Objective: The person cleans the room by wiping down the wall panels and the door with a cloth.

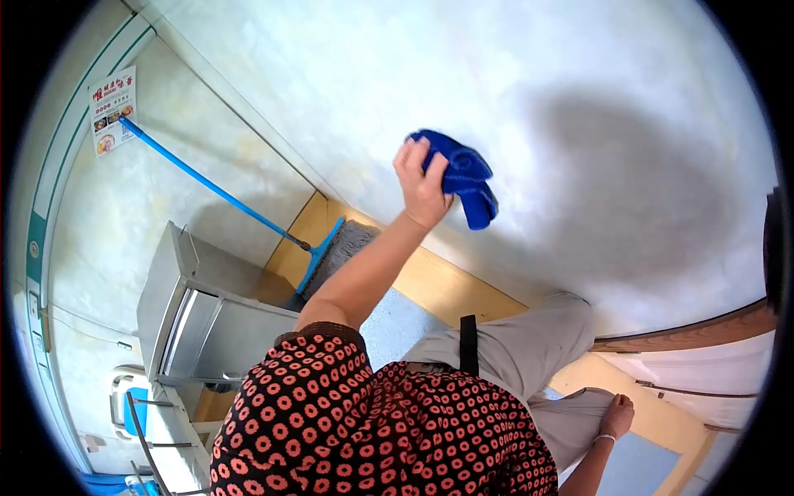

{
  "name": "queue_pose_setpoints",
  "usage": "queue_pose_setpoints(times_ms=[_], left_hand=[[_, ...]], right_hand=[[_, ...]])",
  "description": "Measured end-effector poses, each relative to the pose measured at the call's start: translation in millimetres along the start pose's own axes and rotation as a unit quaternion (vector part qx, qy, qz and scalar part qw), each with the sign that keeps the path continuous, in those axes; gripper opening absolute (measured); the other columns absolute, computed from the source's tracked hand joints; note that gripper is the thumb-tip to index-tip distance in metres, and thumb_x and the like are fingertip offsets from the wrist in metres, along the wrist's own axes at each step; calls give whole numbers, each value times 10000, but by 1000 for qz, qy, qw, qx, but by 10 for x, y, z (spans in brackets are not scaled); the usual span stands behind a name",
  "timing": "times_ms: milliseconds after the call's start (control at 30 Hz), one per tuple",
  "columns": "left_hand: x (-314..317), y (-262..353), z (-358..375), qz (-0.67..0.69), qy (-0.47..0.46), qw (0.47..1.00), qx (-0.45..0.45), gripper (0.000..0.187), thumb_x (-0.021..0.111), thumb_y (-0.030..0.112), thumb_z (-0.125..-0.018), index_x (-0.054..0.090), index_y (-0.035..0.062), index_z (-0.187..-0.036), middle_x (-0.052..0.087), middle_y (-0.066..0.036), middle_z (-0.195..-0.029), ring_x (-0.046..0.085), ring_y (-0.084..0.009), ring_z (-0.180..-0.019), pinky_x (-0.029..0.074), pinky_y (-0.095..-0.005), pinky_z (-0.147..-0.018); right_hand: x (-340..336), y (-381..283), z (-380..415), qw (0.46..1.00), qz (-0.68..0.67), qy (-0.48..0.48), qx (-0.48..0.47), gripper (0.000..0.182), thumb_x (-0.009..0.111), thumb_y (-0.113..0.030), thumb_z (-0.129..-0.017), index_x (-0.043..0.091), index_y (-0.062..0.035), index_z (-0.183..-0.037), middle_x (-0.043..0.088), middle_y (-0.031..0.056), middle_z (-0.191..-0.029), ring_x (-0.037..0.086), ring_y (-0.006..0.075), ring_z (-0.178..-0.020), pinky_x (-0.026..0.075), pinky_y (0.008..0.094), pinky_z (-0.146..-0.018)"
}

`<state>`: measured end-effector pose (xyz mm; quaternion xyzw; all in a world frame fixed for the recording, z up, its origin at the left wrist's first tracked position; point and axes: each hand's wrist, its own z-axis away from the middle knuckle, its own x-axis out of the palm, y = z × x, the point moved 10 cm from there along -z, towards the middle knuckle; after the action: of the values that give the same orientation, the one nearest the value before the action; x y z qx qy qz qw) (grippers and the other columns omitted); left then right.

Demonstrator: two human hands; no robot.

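My left hand (420, 188) is raised against a pale marbled wall (579, 124) and is shut on a bunched blue cloth (468, 183), which presses on the wall surface. My bare forearm runs down to a red-and-black patterned sleeve (331, 347). My right hand (617, 415), with a thin band at the wrist, rests low on my grey trouser leg (529, 347) and holds nothing.
A blue-handled floor squeegee (217, 192) leans on the left wall beside a small poster (112, 111). A grey metal cabinet (198, 318) stands below it. A tan skirting strip (447, 291) runs along the wall's base. A brown curved rail (695, 334) is at right.
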<state>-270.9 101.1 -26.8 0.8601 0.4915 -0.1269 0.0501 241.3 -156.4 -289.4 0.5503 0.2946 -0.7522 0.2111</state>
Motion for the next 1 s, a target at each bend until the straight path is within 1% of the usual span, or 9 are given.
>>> queue_pose_setpoints(times_ms=[167,233,367,567,700,767,833,900,1000], left_hand=[[-2,79,-83,7,-24,1000,18,419,701,125,-621,570,135,-1019,453,-162,-1168,400,-412,-1068,359,-484,-892],[-85,137,-359,-2,-24,998,59,330,706,188,-638,614,170,-955,486,-108,-1142,425,-369,-1046,373,-454,-847],[-346,447,-1153,3,51,988,143,328,721,183,-593,638,124,-906,535,-128,-1053,477,-362,-941,429,-407,-808],[-557,986,-1941,20,179,954,241,337,747,258,-556,667,158,-868,572,-57,-948,511,-270,-822,445,-333,-706],[-557,1241,-2182,47,228,946,224,358,748,255,-529,663,201,-873,572,-28,-955,505,-263,-839,421,-341,-731],[-454,1442,-2170,35,183,956,226,349,725,275,-523,654,237,-863,557,-4,-968,496,-263,-863,399,-353,-728],[-318,1720,-2020,8,143,953,266,268,652,274,-610,638,274,-878,531,29,-1000,489,-252,-921,366,-359,-695],[-228,1975,-1761,34,133,942,307,228,616,252,-670,637,272,-896,524,34,-1043,490,-259,-952,373,-361,-695],[-19,2273,-1343,89,30,917,389,219,602,230,-704,636,244,-920,515,15,-1078,489,-255,-979,388,-344,-694]], right_hand=[[65,72,-34,1000,12,17,-23,271,519,-247,-848,652,-33,-946,623,160,-965,586,325,-872,467,426,-778],[42,50,-44,999,9,21,-30,276,519,-250,-848,652,-31,-950,622,162,-969,585,326,-874,467,428,-780],[89,82,-51,998,22,36,-39,264,521,-235,-839,653,-30,-940,623,161,-951,585,327,-871,469,426,-775],[52,49,-33,999,33,26,-18,243,540,-219,-825,654,-32,-932,623,151,-946,580,317,-871,472,421,-767],[83,100,-48,999,16,47,-21,226,563,-212,-812,658,-41,-926,624,137,-941,571,307,-858,473,415,-761],[117,145,-77,998,5,55,-20,217,569,-216,-809,659,-42,-901,624,129,-920,567,309,-842,473,414,-757],[40,51,-25,998,7,50,-23,233,549,-244,-828,661,-45,-871,635,132,-909,595,306,-845,482,416,-750],[24,34,-18,999,9,50,-18,223,560,-238,-816,658,-43,-862,628,129,-900,584,307,-842,480,416,-743],[28,66,-8,998,13,59,-15,215,572,-235,-802,655,-42,-850,622,126,-894,575,309,-837,478,418,-732]])
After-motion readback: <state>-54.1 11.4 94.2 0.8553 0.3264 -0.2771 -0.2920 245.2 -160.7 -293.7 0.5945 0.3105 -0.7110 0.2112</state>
